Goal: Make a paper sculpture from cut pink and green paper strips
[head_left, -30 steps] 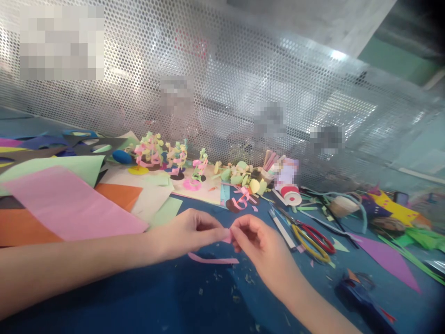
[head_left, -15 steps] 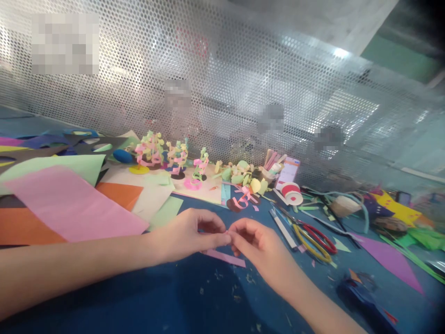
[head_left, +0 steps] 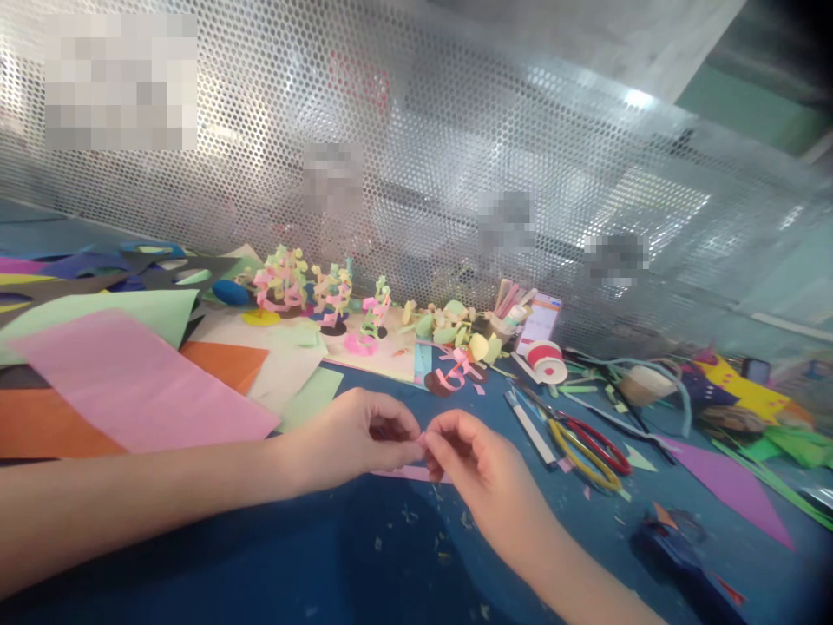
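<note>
Left hand [head_left: 361,441] and right hand [head_left: 472,450] meet above a blue table [head_left: 260,555], fingertips of both clamped on a small pink paper strip [head_left: 423,439].

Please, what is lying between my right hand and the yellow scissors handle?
The head view shows a slim white tool and a small pink scrap between the right hand and the yellow handle.

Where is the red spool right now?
In the head view, right of centre: the spool sits just in front of the phone, beyond the right hand.
</note>
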Demonstrator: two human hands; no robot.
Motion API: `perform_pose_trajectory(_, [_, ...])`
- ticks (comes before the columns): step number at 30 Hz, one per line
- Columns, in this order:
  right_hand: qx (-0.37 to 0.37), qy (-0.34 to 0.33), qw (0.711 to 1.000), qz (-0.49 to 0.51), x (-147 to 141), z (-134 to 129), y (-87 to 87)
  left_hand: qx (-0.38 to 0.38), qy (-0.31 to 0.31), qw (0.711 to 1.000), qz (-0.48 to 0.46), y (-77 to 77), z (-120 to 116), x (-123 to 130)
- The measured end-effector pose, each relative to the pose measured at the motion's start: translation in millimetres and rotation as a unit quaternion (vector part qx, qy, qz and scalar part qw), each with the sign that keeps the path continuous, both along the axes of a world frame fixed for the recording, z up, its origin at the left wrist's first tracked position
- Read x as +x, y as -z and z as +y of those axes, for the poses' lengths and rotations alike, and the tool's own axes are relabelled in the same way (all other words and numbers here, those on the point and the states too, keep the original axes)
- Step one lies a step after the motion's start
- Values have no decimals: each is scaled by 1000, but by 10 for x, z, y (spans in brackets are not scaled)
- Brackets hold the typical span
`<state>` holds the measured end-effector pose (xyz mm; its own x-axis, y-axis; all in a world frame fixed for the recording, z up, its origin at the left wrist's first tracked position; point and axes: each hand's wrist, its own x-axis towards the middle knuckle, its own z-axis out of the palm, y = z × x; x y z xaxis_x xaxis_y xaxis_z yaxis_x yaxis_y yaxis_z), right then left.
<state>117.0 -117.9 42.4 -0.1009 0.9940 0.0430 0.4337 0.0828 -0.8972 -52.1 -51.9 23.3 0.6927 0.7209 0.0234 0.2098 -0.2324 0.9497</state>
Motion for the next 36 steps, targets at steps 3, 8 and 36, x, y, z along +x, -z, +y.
perform_pose_trajectory(3, [-4, -2, 1000, 10, 16, 32, 10, -30, 0, 1000, -9, 7, 17, 1])
perform_pose_trajectory(8, [-36, 2, 998, 46, 57, 95, 24, -78, 9, 997, -19, -14, 46, 0])
perform_pose_trajectory(36, [-60, 6, 994, 95, 97, 120, 38, -55, 1, 998, -5, -95, 70, -11])
